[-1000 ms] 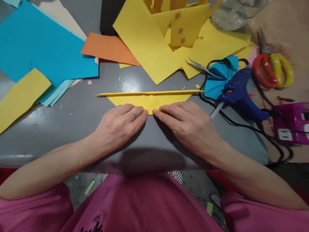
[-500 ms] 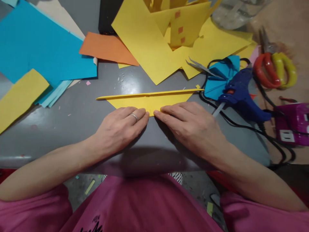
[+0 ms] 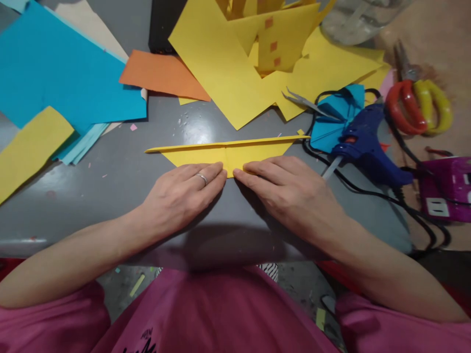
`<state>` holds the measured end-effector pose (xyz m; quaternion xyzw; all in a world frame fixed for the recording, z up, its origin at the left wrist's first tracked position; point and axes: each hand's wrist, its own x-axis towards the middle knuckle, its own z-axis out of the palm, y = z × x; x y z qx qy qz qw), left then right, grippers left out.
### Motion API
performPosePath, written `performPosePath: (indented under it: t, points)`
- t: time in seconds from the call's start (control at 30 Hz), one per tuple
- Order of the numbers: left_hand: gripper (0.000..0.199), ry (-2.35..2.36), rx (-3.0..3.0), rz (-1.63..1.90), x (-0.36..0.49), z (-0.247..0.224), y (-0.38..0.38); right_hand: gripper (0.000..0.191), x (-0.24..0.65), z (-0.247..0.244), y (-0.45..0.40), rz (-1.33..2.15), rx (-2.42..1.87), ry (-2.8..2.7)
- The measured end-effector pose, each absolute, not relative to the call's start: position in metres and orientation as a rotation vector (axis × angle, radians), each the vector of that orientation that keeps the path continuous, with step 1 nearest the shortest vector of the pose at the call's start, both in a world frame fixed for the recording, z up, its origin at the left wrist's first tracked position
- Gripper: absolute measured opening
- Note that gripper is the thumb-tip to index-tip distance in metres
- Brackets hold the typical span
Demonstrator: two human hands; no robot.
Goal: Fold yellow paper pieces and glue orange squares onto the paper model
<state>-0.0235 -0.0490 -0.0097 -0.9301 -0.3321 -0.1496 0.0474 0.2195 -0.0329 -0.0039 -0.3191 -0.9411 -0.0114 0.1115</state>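
Note:
A folded yellow paper (image 3: 230,154) lies on the grey table (image 3: 110,196), with a narrow raised strip along its far edge. My left hand (image 3: 187,191), with a ring on one finger, presses on the paper's near edge left of its middle crease. On the right side of that crease, my right hand (image 3: 287,191) pinches the near edge with its fingers together. The fingertips of the two hands are slightly apart. Parts of the paper under the fingers are hidden.
Blue paper (image 3: 66,73), an orange piece (image 3: 165,73) and large yellow sheets (image 3: 221,63) lie beyond. To the right are tweezers (image 3: 309,103), a blue glue gun (image 3: 371,147) with a black cable, scissors (image 3: 419,105) and a purple object (image 3: 449,189).
Both hands stay almost where they were on the near edge. The paper's middle crease shows a little more plainly, and the fingers have shifted only slightly.

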Motion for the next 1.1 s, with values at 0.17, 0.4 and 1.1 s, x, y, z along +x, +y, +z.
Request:
performPosePath:
  t: [0.17, 0.4, 1.1]
  points:
    - [0.030, -1.003, -2.862, -0.471, -0.0247, -0.0114, -0.0468, 0.033, 0.2196, -0.0032, -0.0327, -0.026, -0.922, -2.757]
    - [0.031, -1.025, -2.862, -0.448, -0.0243, -0.0114, -0.0470, 0.032, 0.2188, -0.0032, -0.0332, -0.045, -0.916, -2.757]
    - [0.028, -0.980, -2.838, -0.485, -0.0249, -0.0135, -0.0459, 0.026, 0.2155, -0.0068, -0.0354, 0.016, -0.964, -2.712]
